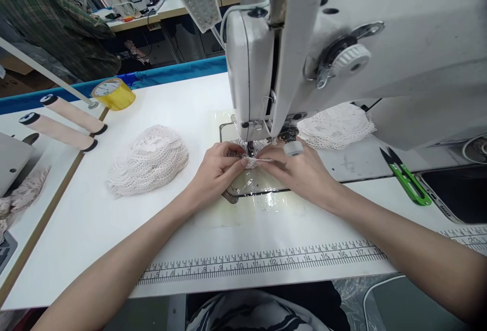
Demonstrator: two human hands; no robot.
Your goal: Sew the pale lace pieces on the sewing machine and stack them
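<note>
White bench [76, 209], sewing machine [380, 77] standing on it; lace heap [150, 161] to my left. My right hand [300, 171] and left hand [218, 168], close together, both clamped on one lace piece [250, 163] (pale, openwork), right at the presser foot [250, 149]

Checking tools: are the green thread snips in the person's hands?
No, the green thread snips lie beside the smartphone; both hands hold lace.

Just one cam here, head-worn and pretty close in, looking forward and down over the white bench [87, 214].
</note>
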